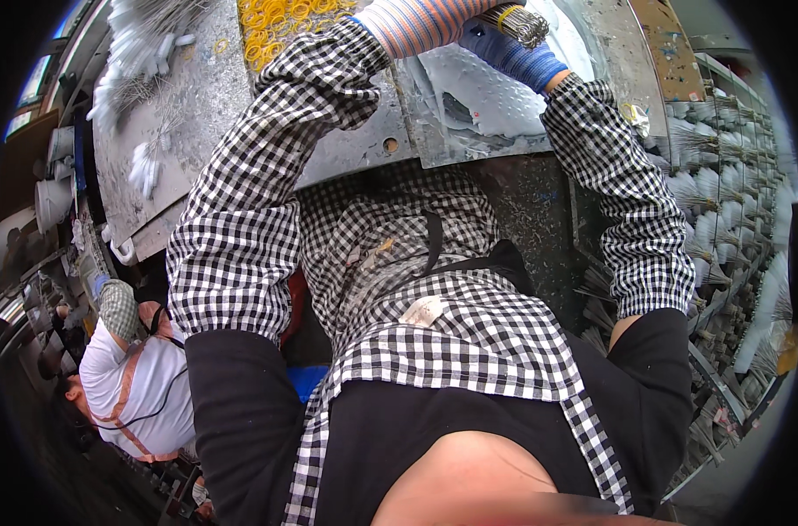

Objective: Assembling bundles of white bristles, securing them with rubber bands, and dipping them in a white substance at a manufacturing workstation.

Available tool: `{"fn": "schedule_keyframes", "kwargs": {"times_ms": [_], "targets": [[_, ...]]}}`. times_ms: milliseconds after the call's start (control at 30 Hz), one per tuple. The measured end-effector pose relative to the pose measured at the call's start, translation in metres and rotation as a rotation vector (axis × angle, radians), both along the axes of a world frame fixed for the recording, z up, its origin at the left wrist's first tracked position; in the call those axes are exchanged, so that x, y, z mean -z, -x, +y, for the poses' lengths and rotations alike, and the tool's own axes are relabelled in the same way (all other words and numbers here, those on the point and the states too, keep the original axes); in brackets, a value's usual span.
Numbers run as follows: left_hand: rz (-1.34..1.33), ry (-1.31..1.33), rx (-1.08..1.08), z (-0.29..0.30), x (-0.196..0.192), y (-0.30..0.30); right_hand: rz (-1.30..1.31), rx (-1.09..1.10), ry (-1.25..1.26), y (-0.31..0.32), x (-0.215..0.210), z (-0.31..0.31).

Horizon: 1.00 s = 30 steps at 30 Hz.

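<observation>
At the top edge, my left hand (pixel 421 24), in an orange-and-blue striped glove, is closed around a bundle of metal wire stems (pixel 523 26). A yellow rubber band circles the bundle, and the looped wire ends point to the right. My right hand (pixel 511 60), in a blue glove, is closed against the bundle from below; its fingertips are partly hidden. Both hands are above a white-smeared metal sheet (pixel 504 110) on the worktable. The far end of the bundle is out of sight.
Yellow rubber bands (pixel 272 26) are heaped at the table's upper left. White-bristled wire brushes (pixel 140 66) are piled farther left. On the right, a rack (pixel 723 188) holds many brush bundles. A co-worker in a white top (pixel 140 394) is at the lower left.
</observation>
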<state>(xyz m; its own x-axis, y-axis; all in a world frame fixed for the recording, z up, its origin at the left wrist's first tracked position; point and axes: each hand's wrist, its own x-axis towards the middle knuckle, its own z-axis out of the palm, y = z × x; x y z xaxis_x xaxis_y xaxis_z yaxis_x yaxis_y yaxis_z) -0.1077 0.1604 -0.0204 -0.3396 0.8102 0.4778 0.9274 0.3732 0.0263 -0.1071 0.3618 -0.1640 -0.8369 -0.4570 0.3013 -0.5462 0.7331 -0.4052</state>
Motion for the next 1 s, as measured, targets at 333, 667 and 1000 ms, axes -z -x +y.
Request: {"fn": "schedule_keyframes", "kwargs": {"times_ms": [333, 667, 1000], "targets": [[0.012, 0.006, -0.032, -0.003, -0.002, 0.0, 0.041, -0.05, -0.115, -0.003, -0.004, -0.002], [0.016, -0.202, -0.064, -0.006, -0.012, -0.004, -0.011, 0.103, -0.016, -0.016, -0.04, -0.012], [-1.292, -2.031, -0.068, -0.207, -0.005, -0.145, 0.008, 0.018, 0.569, -0.156, -0.212, -0.063]]}}
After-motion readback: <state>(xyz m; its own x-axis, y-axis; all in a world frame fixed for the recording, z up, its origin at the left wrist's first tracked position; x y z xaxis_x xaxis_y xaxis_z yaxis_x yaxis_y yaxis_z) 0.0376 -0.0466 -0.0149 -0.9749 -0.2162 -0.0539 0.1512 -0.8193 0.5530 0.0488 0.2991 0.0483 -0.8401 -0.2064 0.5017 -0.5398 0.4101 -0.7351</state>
